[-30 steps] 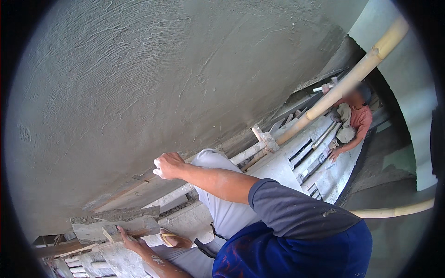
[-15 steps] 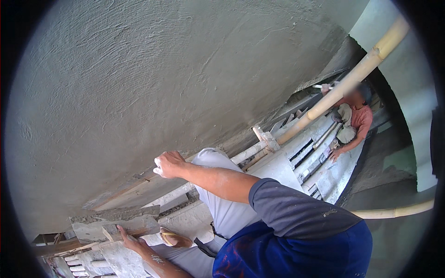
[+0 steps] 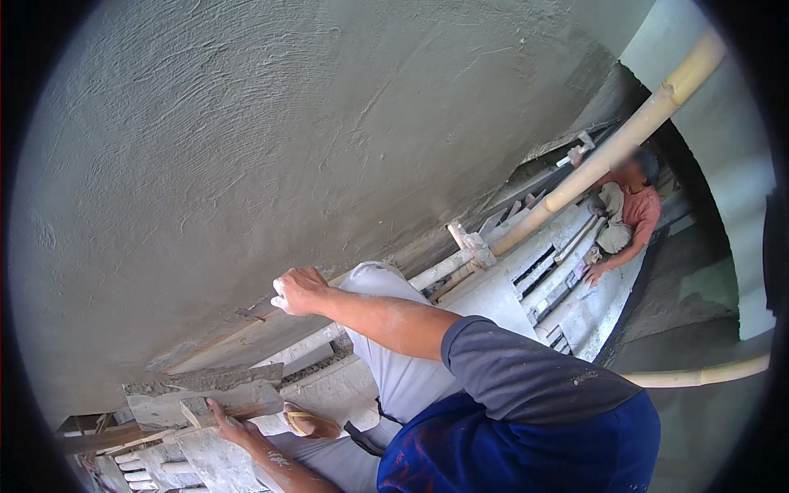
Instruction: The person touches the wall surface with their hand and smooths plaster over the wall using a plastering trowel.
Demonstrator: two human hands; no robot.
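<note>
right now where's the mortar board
In the head view, lower left: the mortar board sits below the plastered wall, with the left hand on its near edge.

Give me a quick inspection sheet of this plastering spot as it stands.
Surface: grey plastered wall, wet-looking, trowel ridges showing.
Job's things: mortar board with grey mortar; tool at the wall hidden by the fist.
Clutter: mortar-caked scaffold planks.
Hands: right hand fisted against the wall's lower edge; left hand at the board.
Cables: nothing seen.
Surroundings: bamboo pole; another person crouched on the planks.
</note>
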